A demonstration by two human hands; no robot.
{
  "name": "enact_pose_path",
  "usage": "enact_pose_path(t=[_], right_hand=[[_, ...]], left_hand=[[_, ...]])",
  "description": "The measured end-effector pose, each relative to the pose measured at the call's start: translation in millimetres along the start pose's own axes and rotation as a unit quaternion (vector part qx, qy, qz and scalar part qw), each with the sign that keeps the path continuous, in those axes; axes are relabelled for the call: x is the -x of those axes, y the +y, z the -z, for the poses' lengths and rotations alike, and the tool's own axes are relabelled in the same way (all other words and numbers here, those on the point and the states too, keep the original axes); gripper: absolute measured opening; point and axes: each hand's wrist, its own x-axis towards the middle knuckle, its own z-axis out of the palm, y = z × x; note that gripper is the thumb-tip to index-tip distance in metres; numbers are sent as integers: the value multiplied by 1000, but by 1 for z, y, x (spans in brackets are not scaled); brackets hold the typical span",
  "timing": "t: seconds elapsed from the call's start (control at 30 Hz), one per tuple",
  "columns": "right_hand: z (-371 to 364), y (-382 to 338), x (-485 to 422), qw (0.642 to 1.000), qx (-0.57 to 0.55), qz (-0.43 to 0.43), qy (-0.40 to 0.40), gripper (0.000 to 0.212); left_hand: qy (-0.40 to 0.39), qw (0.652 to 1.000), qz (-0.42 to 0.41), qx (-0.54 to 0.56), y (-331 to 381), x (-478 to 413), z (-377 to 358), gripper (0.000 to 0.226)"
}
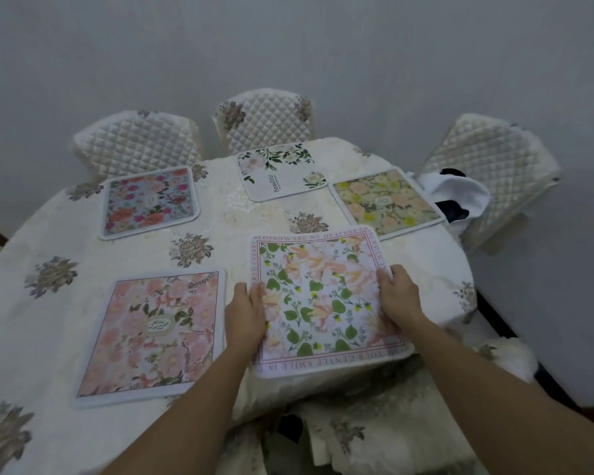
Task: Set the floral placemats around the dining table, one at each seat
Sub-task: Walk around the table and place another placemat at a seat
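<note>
Holding the text-bordered placemat [323, 303] at the near-right seat, its near edge about at the table's rim. It sat squarely between the hands: left hand [246, 313] pinched the left edge, right hand [400, 296] the right edge (fingers underneath hidden). Roughly square, no real long axis; both hands equally near. Pink placemat [151, 334] lay just beside on the left, yellow-green placemat [386, 204] beyond the far corner.

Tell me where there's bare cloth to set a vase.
The widest bare cloth lies at the left, bordered by the blue mat, the pink mat and the table edge. A smaller patch sits mid-table between the blue mat, white mat and lettered mat. The right is crowded: the yellow-green mat nearly meets the white and lettered mats.
</note>
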Motion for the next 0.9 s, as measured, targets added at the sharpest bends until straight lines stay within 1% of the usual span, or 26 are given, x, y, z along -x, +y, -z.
enact_pose_path(t=[0.2, 0.37, 0.5, 0.77, 0.9], right_hand=[[13, 28, -37, 1000, -1, -2, -18, 26], [17, 51, -82, 998, 14, 6, -54, 24], [7, 67, -112, 995, 8, 20, -98, 26], [-26, 83, -136, 986, 18, 17, -165, 25], [-36, 88, -144, 984, 29, 12, -177, 25]], left_hand=[[2, 999, 34, -12, 20, -2, -39, 35], [21, 996, 80, -20, 33, -4, -78, 36], [38, 991, 125, -31, 32, -5, -102, 38], [80, 977, 197, -32, 19, -7, -119, 33], [89, 969, 230, 0, 5, -14, -125, 26]])
